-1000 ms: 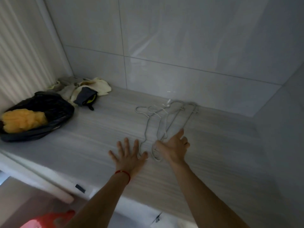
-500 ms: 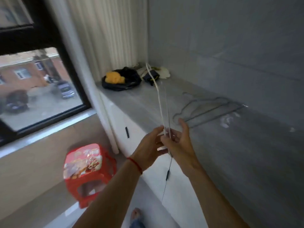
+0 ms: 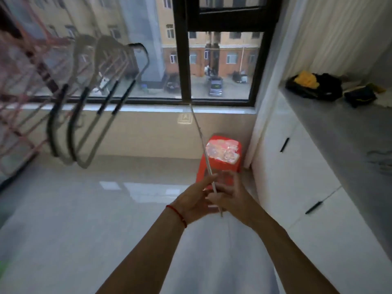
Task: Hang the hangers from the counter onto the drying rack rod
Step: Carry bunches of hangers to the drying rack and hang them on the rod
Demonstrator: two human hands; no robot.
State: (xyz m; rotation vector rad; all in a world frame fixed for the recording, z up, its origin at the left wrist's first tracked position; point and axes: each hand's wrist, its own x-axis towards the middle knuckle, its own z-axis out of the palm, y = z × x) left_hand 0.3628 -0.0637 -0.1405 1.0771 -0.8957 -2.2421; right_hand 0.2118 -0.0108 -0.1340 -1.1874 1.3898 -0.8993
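A thin white hanger (image 3: 201, 143) stands edge-on in front of me, held low in the middle of the view by both hands. My left hand (image 3: 194, 200) and my right hand (image 3: 230, 197) both pinch its lower end. At the upper left, several hangers with black grips (image 3: 84, 115) hang from the pinkish drying rack (image 3: 25, 66); the rod itself is blurred. More wire hangers (image 3: 380, 160) lie on the grey counter (image 3: 343, 128) at the right edge.
A red plastic stool (image 3: 220, 155) stands on the floor below the window (image 3: 212, 60). White cabinets (image 3: 292, 179) run under the counter. A black bag with a yellow thing (image 3: 311, 82) and dark cloths (image 3: 360, 96) sit at the counter's far end.
I have turned left from the counter toward the window and rack. One hanger left the counter and now sits in both hands, which were earlier on the counter.
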